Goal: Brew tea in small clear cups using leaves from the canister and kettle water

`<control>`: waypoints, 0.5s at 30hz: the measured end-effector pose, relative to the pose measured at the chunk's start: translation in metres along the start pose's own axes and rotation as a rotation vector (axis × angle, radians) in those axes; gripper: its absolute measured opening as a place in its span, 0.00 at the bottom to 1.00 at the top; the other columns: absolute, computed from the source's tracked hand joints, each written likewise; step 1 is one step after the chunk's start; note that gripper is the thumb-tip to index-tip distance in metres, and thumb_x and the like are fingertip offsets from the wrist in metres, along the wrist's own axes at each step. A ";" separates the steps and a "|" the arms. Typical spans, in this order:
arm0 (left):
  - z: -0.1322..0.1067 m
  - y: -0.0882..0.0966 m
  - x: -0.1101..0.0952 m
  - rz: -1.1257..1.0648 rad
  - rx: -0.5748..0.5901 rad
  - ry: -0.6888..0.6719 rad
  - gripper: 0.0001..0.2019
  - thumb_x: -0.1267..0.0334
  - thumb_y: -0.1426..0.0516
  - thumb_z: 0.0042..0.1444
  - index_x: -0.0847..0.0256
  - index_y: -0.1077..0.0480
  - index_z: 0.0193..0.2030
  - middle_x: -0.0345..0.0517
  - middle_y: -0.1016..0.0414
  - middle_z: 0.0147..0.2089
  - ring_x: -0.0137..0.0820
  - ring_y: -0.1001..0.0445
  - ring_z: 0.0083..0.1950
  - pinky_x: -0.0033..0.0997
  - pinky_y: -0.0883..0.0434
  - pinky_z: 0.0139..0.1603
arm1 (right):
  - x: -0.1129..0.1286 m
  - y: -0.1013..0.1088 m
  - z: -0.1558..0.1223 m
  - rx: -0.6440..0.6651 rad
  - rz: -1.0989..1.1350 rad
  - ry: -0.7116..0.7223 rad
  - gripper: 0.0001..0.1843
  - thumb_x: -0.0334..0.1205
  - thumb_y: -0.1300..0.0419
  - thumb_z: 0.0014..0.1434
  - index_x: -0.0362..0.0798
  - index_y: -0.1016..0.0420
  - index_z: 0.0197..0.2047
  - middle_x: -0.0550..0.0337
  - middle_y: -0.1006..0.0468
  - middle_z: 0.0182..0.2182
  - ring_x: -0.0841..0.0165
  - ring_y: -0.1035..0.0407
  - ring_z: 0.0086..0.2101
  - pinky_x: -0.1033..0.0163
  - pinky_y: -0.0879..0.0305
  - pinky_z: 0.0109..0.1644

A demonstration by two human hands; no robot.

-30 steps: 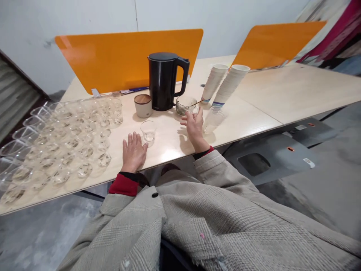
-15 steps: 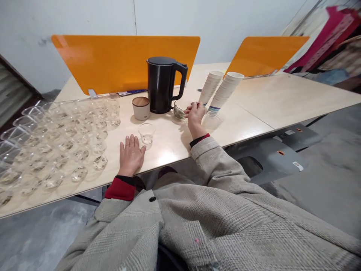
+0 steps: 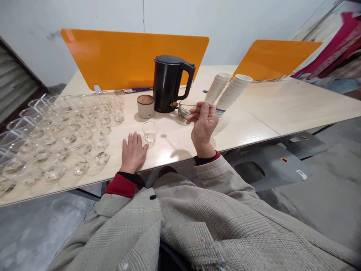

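My right hand (image 3: 205, 122) pinches the thin handle of a gold-coloured spoon (image 3: 174, 105), held up in the air with its bowl pointing left, in front of the kettle's base. Behind my fingers stands a small ribbed glass bowl (image 3: 184, 111), partly hidden by the hand; its contents are hard to make out. My left hand (image 3: 133, 152) lies flat on the table, fingers spread. Just right of its fingertips stands a clear plastic cup (image 3: 150, 134) with a few small dark bits at the bottom.
A black electric kettle (image 3: 168, 84) stands beside a white canister with a wooden lid (image 3: 146, 106). Many clear cups (image 3: 75, 139) with dark bits crowd the table's left side. Two tilted stacks of paper cups (image 3: 234, 92) stand to the right. Orange dividers (image 3: 135, 60) line the back.
My right hand has risen out of the glass bowl and come nearer, bringing the spoon into view. My left hand stays flat on the table. The camera view has shifted slightly.
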State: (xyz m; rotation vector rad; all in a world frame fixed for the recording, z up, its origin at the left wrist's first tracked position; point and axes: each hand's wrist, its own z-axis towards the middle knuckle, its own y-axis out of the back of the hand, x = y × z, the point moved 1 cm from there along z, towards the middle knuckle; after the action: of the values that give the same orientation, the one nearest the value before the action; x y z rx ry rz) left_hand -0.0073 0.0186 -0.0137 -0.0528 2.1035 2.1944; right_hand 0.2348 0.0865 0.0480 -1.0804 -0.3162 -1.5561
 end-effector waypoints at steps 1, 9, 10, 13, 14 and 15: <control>0.000 0.001 0.000 -0.002 0.007 0.001 0.35 0.52 0.60 0.76 0.73 0.49 0.82 0.58 0.54 0.86 0.52 0.56 0.87 0.60 0.54 0.85 | 0.005 -0.005 -0.008 0.059 0.003 -0.006 0.24 0.67 0.44 0.72 0.53 0.30 0.44 0.70 0.24 0.28 0.77 0.26 0.21 0.72 0.34 0.21; 0.000 0.003 -0.002 -0.013 0.024 0.008 0.35 0.52 0.60 0.76 0.73 0.49 0.82 0.59 0.55 0.86 0.50 0.56 0.87 0.60 0.54 0.85 | -0.002 -0.046 -0.052 0.435 -0.026 -0.195 0.32 0.75 0.39 0.62 0.51 0.28 0.39 0.71 0.24 0.23 0.78 0.31 0.16 0.73 0.40 0.17; 0.000 0.002 -0.002 -0.014 0.023 0.008 0.35 0.52 0.60 0.76 0.73 0.49 0.82 0.59 0.55 0.86 0.50 0.56 0.87 0.60 0.54 0.85 | -0.006 -0.048 -0.054 0.465 -0.050 -0.214 0.33 0.76 0.39 0.61 0.51 0.28 0.38 0.71 0.25 0.22 0.77 0.31 0.16 0.73 0.41 0.16; 0.001 0.000 -0.001 -0.016 0.012 -0.005 0.35 0.52 0.60 0.76 0.72 0.49 0.82 0.59 0.55 0.86 0.51 0.56 0.87 0.60 0.54 0.85 | -0.012 -0.053 -0.057 0.533 -0.116 -0.269 0.33 0.76 0.41 0.63 0.51 0.28 0.37 0.72 0.26 0.21 0.78 0.32 0.15 0.73 0.43 0.15; 0.001 -0.001 -0.001 -0.018 0.007 -0.010 0.35 0.52 0.60 0.76 0.72 0.49 0.82 0.60 0.55 0.86 0.51 0.56 0.87 0.60 0.54 0.85 | -0.013 -0.054 -0.057 0.540 -0.131 -0.276 0.33 0.75 0.42 0.64 0.51 0.28 0.37 0.72 0.26 0.21 0.78 0.32 0.15 0.73 0.43 0.15; 0.001 -0.002 0.000 -0.021 0.003 -0.014 0.35 0.51 0.60 0.76 0.72 0.49 0.82 0.60 0.55 0.86 0.52 0.56 0.87 0.61 0.54 0.84 | -0.012 -0.054 -0.057 0.537 -0.146 -0.271 0.32 0.75 0.42 0.65 0.51 0.28 0.37 0.72 0.26 0.21 0.78 0.32 0.15 0.73 0.43 0.16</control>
State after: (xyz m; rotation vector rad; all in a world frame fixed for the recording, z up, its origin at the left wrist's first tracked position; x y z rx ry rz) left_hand -0.0068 0.0192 -0.0154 -0.0585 2.0886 2.1736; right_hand 0.1598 0.0704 0.0269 -0.8490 -0.9576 -1.3350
